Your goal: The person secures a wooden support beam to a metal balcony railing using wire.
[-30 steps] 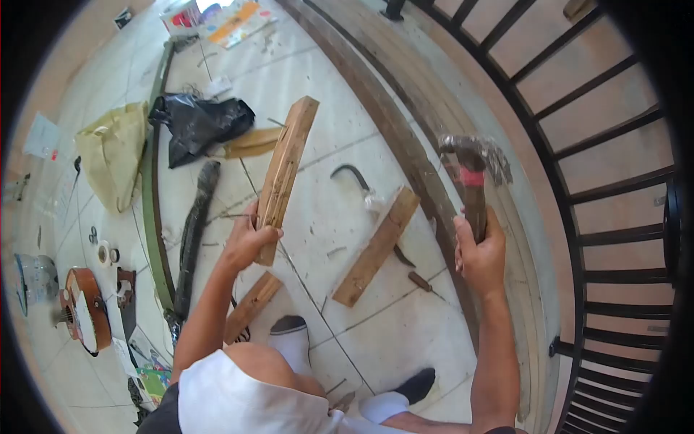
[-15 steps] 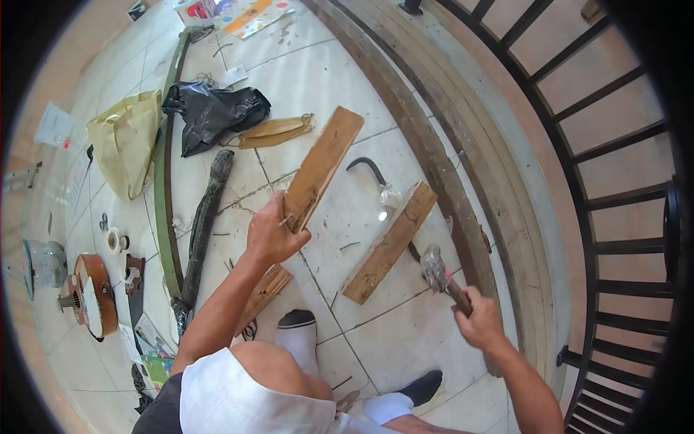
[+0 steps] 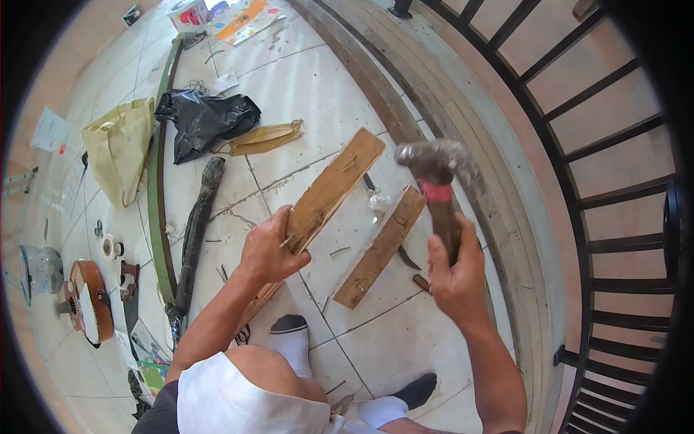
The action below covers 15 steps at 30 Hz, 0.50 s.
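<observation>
My left hand (image 3: 271,249) grips the lower end of a short wooden board (image 3: 336,188), which slants up and to the right above the floor. A hammer (image 3: 439,177) is upright in my right hand (image 3: 459,278), its fingers wrapped round the handle below a pink band. The hammer head looks slightly blurred. Between my hands a second wooden block (image 3: 379,249) lies on the tiles. A dark curved tool, partly hidden, lies beneath that block, with its lower part (image 3: 409,259) showing on the right. Another piece of wood (image 3: 258,302) is partly covered by my left forearm.
Long timber beams (image 3: 376,79) run along the right beside a black metal railing (image 3: 571,155). On the left are a green bar (image 3: 160,210), a black-wrapped pole (image 3: 194,231), a black plastic bag (image 3: 210,123), a beige bag (image 3: 123,152) and a small guitar (image 3: 90,302).
My right hand has lifted the hammer from low near the floor, and its head is now up beside the board. The board in my left hand has tilted further right and dropped slightly.
</observation>
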### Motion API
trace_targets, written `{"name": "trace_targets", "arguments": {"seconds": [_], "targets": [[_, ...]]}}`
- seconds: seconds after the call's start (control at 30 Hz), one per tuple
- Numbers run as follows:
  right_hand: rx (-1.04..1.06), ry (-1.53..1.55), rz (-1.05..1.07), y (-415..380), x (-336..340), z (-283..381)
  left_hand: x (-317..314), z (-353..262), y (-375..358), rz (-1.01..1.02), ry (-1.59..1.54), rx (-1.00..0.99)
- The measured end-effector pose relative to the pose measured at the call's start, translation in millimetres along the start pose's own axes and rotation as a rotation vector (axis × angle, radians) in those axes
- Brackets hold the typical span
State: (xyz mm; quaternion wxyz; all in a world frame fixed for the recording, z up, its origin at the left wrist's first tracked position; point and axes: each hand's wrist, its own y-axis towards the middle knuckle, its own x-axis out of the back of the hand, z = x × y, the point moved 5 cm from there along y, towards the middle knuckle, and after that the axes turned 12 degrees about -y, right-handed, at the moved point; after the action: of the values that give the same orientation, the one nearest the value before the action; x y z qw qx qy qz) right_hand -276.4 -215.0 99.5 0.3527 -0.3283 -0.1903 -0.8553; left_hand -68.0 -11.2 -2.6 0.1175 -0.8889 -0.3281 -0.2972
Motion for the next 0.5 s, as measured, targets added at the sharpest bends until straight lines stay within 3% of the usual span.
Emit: {"name": "trace_targets", "arguments": {"seconds": [0.27, 0.5], "targets": [[-0.133, 0.198, -0.122, 26.2, 61.9, -10.7, -3.7, -4.8, 59.7, 0.14, 0.04, -0.081], [-0.245, 0.145, -0.116, 16.1, 60.1, -30.0, -26.3, -1.9, 119.7, 0.306, 0.066, -0.212]]}}
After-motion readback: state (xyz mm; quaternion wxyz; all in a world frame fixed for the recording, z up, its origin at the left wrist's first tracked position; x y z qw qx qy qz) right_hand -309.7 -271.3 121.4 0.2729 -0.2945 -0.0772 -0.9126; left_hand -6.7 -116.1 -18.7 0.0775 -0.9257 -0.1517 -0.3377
